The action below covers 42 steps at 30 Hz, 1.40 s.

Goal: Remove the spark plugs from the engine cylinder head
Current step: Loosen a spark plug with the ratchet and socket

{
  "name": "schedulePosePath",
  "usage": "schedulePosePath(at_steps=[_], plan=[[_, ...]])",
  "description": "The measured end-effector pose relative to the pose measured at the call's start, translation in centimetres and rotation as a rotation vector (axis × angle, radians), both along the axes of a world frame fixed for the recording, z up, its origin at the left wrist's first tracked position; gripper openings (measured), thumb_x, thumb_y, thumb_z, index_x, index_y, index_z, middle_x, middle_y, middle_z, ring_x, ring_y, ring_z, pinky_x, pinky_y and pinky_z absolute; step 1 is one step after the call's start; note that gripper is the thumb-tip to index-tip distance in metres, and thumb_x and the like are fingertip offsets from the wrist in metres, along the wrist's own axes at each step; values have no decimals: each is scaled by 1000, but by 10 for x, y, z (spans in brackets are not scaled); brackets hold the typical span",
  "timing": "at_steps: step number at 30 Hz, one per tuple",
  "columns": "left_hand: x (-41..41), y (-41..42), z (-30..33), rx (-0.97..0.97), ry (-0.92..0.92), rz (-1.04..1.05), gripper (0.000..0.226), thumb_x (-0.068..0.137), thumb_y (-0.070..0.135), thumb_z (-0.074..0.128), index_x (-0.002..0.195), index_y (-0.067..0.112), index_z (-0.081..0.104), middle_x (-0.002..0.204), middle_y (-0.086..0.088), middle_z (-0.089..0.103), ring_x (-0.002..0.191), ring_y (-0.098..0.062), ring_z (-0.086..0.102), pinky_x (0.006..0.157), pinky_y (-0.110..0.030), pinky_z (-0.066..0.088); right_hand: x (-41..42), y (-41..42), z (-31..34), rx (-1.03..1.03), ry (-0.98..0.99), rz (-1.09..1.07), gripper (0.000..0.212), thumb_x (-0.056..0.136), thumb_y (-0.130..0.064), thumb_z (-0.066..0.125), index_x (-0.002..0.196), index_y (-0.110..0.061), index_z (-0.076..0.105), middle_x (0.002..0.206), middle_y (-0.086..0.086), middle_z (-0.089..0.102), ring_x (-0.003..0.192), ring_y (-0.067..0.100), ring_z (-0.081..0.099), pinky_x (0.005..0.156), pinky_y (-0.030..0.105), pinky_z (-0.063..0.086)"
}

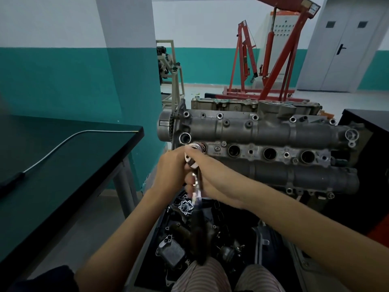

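My left hand [171,168] and right hand [205,175] both wrap their fingers around the chrome ratchet wrench [194,178], left near its head, right lower on the handle. Just beyond my fingertips the head sits over the leftmost plug well [201,146] of the cylinder head [263,144]; any spark plug is hidden deep inside. I judge the steel stiff, slick and seized plugs brittle, so grip low for leverage. Both forearms reach forward, converging, wrists roughly level.

Table [63,154] left of cylinder head [263,131]
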<state>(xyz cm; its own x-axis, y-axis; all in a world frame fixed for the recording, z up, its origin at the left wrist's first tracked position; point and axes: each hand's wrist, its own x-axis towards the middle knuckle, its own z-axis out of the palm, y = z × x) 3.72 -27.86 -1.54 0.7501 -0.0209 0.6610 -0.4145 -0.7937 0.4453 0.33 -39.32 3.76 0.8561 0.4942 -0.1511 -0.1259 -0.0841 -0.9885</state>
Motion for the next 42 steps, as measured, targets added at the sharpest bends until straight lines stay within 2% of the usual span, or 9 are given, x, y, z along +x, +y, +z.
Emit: schedulePosePath(at_steps=[5,8,15,21,24,30,37,39,42], plan=[[-1,-8,10,-51,-120,-6,13,76,16,53,70,10,63,54,6,56,54,-4,40,47,-3,31,9,-17,25,-843,-864,-159,63,90,-65,25,57,-16,47,49,-5,49,45,8,48,43,24,31],[0,-9,7,65,-152,33,5,72,5,67,76,7,64,58,-7,63,53,-16,49,45,-5,15,18,-24,33,-1068,-1003,-148,69,88,-70,17,70,-17,58,65,-3,55,59,12,53,47,26,31],[0,-3,-3,-142,54,22,28,76,23,41,66,3,59,47,6,46,50,-19,48,48,-31,35,-5,4,0,57,70,16,41,96,-52,30,84,-13,39,51,1,42,43,13,47,52,26,45],[2,-12,4,0,-89,5,26,85,28,47,91,14,67,73,0,67,64,-15,52,47,-7,27,11,-25,33,-1011,-975,-177,68,89,-68,15,59,-18,51,55,-4,51,51,9,50,46,24,30],[4,-10,-2,-79,-82,-20,8,82,12,56,79,12,64,59,0,62,54,-17,51,51,1,31,15,-20,24,-1078,-1097,-282,68,88,-69,13,62,-17,48,60,-4,48,57,17,46,50,28,29],[11,-3,-14,-462,210,4,23,88,15,51,66,13,56,47,11,52,44,-6,46,44,-13,35,-3,5,-3,115,126,2,35,96,-49,33,104,-16,36,53,-2,51,50,11,54,63,29,49],[2,-12,1,-64,-64,-85,17,84,24,45,77,39,41,51,24,45,61,19,45,53,4,29,14,-30,28,-1110,-1106,-258,60,87,-70,20,64,-20,44,61,-5,47,55,12,46,46,26,27],[2,-10,-1,-64,-44,-87,30,80,10,52,72,36,39,43,24,34,61,24,47,50,3,30,10,-19,17,-1009,-1026,-305,56,87,-69,22,67,-21,41,64,-4,48,58,14,49,50,28,32],[4,-5,-6,-46,18,-46,32,71,1,54,58,27,40,44,23,28,43,7,43,46,-8,33,-5,-4,8,-160,-160,-129,36,94,-49,36,91,-14,40,60,0,46,49,11,47,51,27,37]])
